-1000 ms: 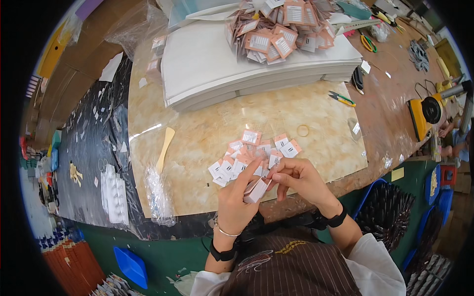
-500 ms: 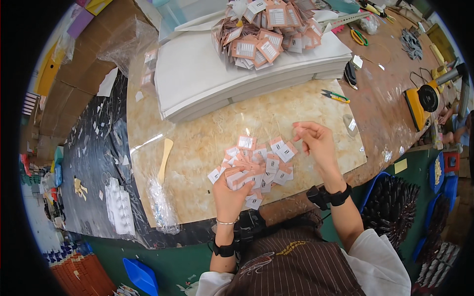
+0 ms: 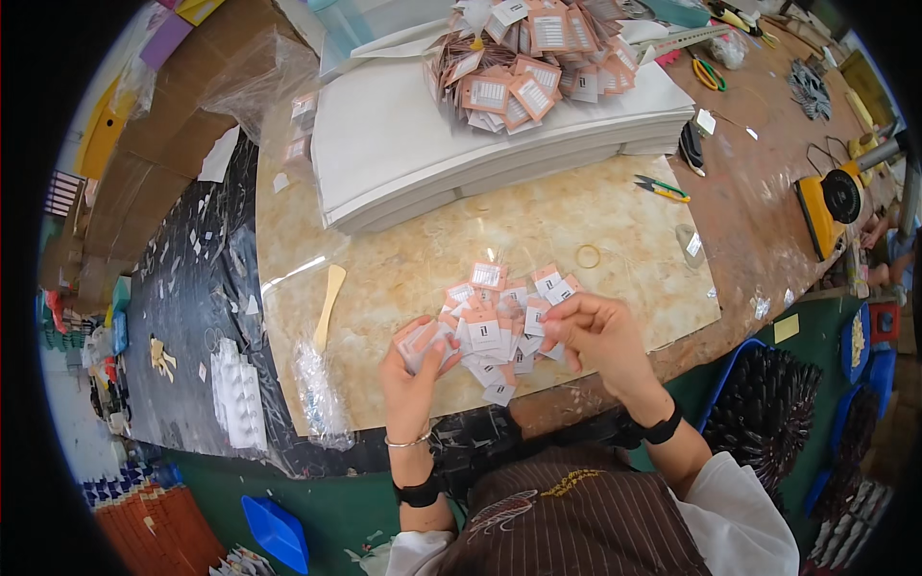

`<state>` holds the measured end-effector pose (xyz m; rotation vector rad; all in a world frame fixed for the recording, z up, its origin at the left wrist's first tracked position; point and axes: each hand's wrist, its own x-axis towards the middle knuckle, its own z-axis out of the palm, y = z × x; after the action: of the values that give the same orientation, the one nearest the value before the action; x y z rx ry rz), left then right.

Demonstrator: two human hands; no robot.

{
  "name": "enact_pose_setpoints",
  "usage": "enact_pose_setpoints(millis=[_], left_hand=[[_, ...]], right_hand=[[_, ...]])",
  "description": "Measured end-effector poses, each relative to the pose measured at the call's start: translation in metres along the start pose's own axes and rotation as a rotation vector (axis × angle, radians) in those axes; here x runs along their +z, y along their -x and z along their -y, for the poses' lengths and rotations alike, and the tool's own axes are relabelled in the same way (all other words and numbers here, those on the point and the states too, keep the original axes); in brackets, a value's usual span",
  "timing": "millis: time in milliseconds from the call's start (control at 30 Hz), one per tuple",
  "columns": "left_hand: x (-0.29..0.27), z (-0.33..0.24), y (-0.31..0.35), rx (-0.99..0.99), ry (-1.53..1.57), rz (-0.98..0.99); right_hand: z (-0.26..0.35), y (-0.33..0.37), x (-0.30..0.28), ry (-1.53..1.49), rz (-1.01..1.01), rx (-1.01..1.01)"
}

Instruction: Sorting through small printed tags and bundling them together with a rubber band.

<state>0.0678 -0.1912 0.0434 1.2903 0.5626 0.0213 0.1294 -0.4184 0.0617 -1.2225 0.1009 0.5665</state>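
A loose heap of small pink-and-white tags point(image 3: 485, 334) lies on the marbled board point(image 3: 384, 278). My left hand point(image 3: 411, 384), left of the heap, is closed around a small stack of tags point(image 3: 420, 344). At the heap's right side, my right hand point(image 3: 605, 341) is in a pinch, its thumb and forefinger at the edge of one tag point(image 3: 536, 319). A thin yellow rubber band point(image 3: 588, 256) rests on the board just beyond my right hand.
Behind the heap, a thick stack of white sheets point(image 3: 384, 144) carries a big bundle of similar tags point(image 3: 533, 82). Green-and-yellow thread snips point(image 3: 663, 187) lie at its right. Left are a pale wooden spatula point(image 3: 330, 307) and clear plastic wrap point(image 3: 322, 398).
My left hand has lifted its tags leftward off the heap. My right hand has come down to the heap's right edge. The rubber band now shows on the board.
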Motion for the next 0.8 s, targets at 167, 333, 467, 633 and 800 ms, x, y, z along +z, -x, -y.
enact_pose_setpoints(millis=[167, 333, 467, 633, 800], left_hand=[[0.019, -0.01, 0.015, -0.053, 0.161, 0.21], [0.036, -0.014, 0.025, 0.062, 0.135, 0.172], [0.041, -0.014, 0.03, 0.118, 0.111, 0.09], [0.046, -0.016, 0.034, 0.188, 0.017, -0.015], [0.051, -0.013, 0.036, 0.291, -0.057, -0.073]], right_hand=[[-0.003, 0.005, 0.029, -0.013, 0.161, 0.028], [-0.001, 0.007, 0.038, 0.006, 0.172, 0.035], [0.0, 0.009, 0.04, 0.038, 0.142, -0.001], [0.0, 0.008, 0.038, 0.05, 0.133, 0.002], [0.0, 0.008, 0.039, 0.067, 0.121, -0.016]])
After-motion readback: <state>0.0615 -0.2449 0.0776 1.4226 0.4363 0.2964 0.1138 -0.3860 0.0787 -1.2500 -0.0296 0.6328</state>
